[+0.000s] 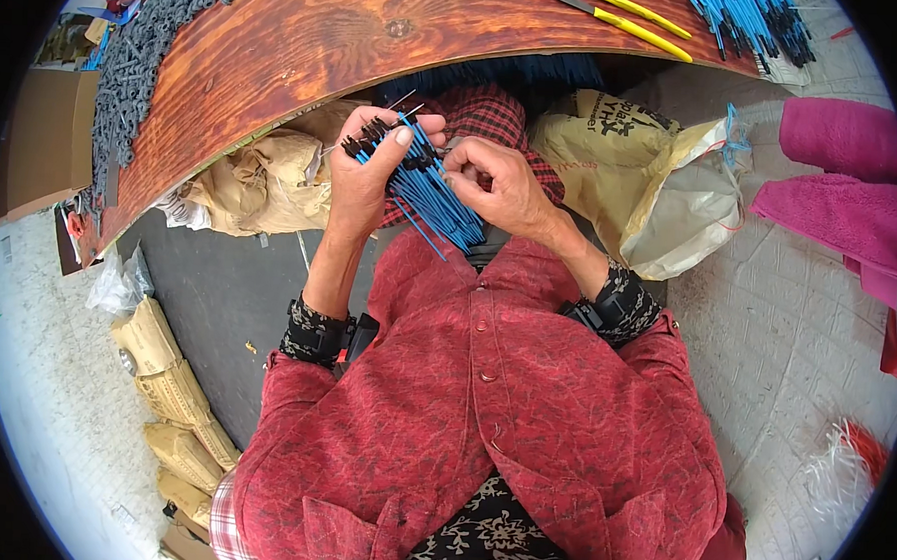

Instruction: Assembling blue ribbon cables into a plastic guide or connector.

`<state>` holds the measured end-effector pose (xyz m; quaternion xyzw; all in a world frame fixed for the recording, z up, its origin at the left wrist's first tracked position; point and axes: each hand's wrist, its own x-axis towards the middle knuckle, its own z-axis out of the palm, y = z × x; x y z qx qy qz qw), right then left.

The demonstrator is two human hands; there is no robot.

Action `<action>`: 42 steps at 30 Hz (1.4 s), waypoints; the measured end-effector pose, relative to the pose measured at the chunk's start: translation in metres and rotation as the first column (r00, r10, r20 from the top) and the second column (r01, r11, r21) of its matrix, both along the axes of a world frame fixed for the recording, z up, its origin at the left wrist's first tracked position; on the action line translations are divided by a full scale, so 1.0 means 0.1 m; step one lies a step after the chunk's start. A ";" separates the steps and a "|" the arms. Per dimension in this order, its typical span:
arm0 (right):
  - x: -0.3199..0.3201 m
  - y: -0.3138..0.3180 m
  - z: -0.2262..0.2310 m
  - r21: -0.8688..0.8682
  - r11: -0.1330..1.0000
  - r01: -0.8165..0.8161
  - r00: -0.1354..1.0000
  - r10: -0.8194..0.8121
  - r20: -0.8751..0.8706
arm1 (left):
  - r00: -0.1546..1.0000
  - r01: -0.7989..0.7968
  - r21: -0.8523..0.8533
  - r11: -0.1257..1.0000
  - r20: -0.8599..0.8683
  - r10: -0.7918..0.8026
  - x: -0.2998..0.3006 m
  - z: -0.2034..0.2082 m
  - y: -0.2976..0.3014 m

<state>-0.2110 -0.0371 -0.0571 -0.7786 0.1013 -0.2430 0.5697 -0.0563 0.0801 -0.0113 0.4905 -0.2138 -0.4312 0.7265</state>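
Observation:
My left hand (pixel 361 176) is wrapped round a bundle of thin blue rods with black ends (pixel 434 207), its thumb pressed over them near the black tips. The rods slant down to the right above my lap. A thin dark wire-like piece (pixel 406 103) sticks up beyond the fingers. Close by on the right, my right hand (pixel 510 191) is curled in a pinch at the bundle's side. Whatever its fingertips hold is hidden or too small to make out.
A wooden table (pixel 308 49) curves across the front, bearing a heap of grey parts (pixel 153 57), yellow-handled pliers (pixel 640 26) and more blue rods (pixel 745 23). Beneath its edge are crumpled brown paper (pixel 273 182) and a sack (pixel 613 177). Magenta cloths (pixel 842 217) hang at right.

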 end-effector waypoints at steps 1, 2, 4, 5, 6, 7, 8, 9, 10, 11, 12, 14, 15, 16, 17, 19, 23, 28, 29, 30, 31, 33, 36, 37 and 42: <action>0.00 0.00 0.00 0.017 1.000 0.001 1.000 -0.001 -0.007 | 1.000 0.000 0.000 1.000 0.000 0.000 0.00 0.00 0.00; -0.01 0.01 0.00 0.035 0.999 0.002 1.000 -0.002 -0.015 | 1.000 -0.003 0.011 1.000 0.028 0.003 0.00 0.00 0.00; -0.02 0.01 0.03 0.026 1.000 -0.002 1.000 0.003 -0.024 | 0.998 -0.007 0.021 1.000 0.055 0.006 0.00 -0.01 -0.01; -0.02 0.01 0.04 0.018 1.000 -0.008 0.999 0.009 -0.033 | 0.999 -0.011 0.012 1.000 0.048 0.011 0.00 -0.01 -0.01; -0.03 0.01 0.03 0.018 1.000 -0.008 0.999 0.009 -0.033 | 0.999 -0.016 0.002 1.000 0.040 0.016 0.00 -0.02 -0.01; -0.04 0.00 0.02 0.013 1.000 -0.013 0.999 0.013 -0.033 | 0.999 -0.016 0.003 1.000 0.039 0.016 0.00 -0.02 -0.01; -0.05 0.00 0.01 0.009 1.000 -0.016 0.999 0.016 -0.032 | 0.999 -0.015 0.002 1.000 0.032 0.015 0.00 -0.03 -0.01; -0.05 0.00 0.01 0.009 1.000 -0.015 0.999 0.015 -0.033 | 1.000 -0.013 0.001 1.000 0.024 0.013 0.00 -0.04 -0.01; -0.05 0.00 0.01 0.001 1.000 -0.020 1.000 0.020 -0.016 | 1.000 -0.012 0.001 1.000 0.024 0.012 0.00 -0.05 -0.01; -0.05 -0.01 0.01 -0.008 1.000 -0.025 1.000 0.025 0.000 | 0.999 -0.014 0.005 1.000 0.034 0.014 0.01 -0.05 -0.01; -0.05 -0.01 0.02 -0.008 1.000 -0.024 1.000 0.024 0.000 | 0.999 -0.016 0.010 1.000 0.044 0.015 0.02 -0.05 -0.01; -0.08 0.00 0.05 0.009 1.000 -0.023 0.999 0.023 -0.023 | 0.998 -0.016 0.003 1.000 0.055 0.016 0.02 -0.07 0.00; -0.08 0.00 0.05 0.008 1.000 -0.023 0.999 0.023 -0.024 | 0.998 -0.018 -0.005 1.000 0.065 0.018 0.02 -0.07 0.00; -0.09 -0.01 0.05 0.023 1.000 -0.022 0.999 0.023 -0.038 | 0.998 -0.018 -0.005 1.000 0.065 0.018 0.02 -0.06 0.00; -0.10 0.00 0.04 0.038 0.999 -0.020 0.998 0.022 -0.052 | 0.998 -0.022 -0.003 1.000 0.062 0.022 0.02 -0.06 -0.01; -0.12 0.02 0.03 0.041 0.999 -0.023 0.998 0.025 -0.064 | 0.998 -0.025 0.000 1.000 0.059 0.025 0.03 -0.06 0.00; -0.14 0.05 -0.05 0.042 0.999 -0.017 0.997 0.020 -0.078 | 0.999 -0.025 0.005 1.000 0.043 0.024 0.03 -0.07 -0.01; -0.12 0.06 -0.06 0.099 0.994 0.034 0.995 -0.024 -0.097 | 0.999 -0.015 0.006 1.000 0.040 0.014 0.03 -0.07 -0.04; -0.10 0.06 -0.07 0.078 0.995 0.058 0.996 -0.052 -0.077 | 0.999 -0.016 0.011 1.000 0.034 0.016 0.02 -0.07 -0.04; -0.09 0.06 -0.07 0.078 0.995 0.058 0.996 -0.052 -0.077 | 0.999 -0.018 0.016 1.000 0.028 0.018 0.02 -0.06 -0.04; -0.08 0.06 -0.07 0.070 0.994 0.081 0.994 -0.075 -0.078 | 0.999 -0.018 0.016 1.000 0.028 0.018 0.02 -0.05 -0.04; -0.07 0.06 -0.05 0.061 0.993 0.106 0.992 -0.101 -0.080 | 1.000 -0.008 0.016 1.000 0.029 0.008 0.01 -0.05 -0.03; -0.05 0.08 -0.03 0.123 0.988 0.090 0.990 -0.075 -0.123 | 0.998 -0.004 0.021 1.000 0.058 0.003 0.02 -0.06 -0.01; -0.03 0.09 -0.02 0.097 0.989 0.112 0.989 -0.102 -0.106 | 0.998 -0.004 0.021 1.000 0.058 0.003 0.01 -0.05 -0.01; 0.05 0.10 -0.08 -0.061 0.984 0.167 0.985 -0.169 -0.028 | 1.000 -0.014 -0.019 1.000 0.016 0.014 -0.02 -0.01 -0.02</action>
